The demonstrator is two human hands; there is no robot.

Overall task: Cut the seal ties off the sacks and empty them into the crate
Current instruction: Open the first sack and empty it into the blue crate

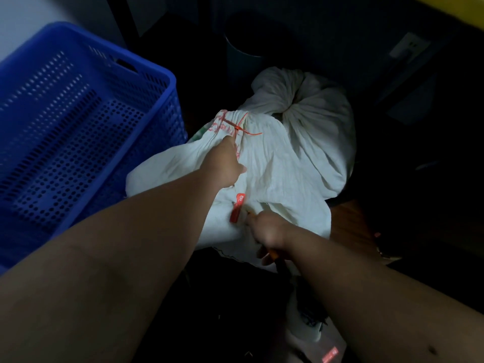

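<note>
Just hands [225, 163] gripping sack [275, 163]

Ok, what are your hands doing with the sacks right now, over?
Left hand gripping the near sack below its red seal tie. Right hand holding an orange-handled cutter. Tie uncut. Blue crate alongside, nothing blocking.

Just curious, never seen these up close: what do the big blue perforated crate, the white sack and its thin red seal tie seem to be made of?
Big blue perforated crate: looks like moulded plastic, smooth, with regular punched holes. White sack: apparently woven cloth, matte; it creases and gathers softly. Thin red seal tie: probably plastic, a stiff narrow strip whose tail sticks out straight.
</note>
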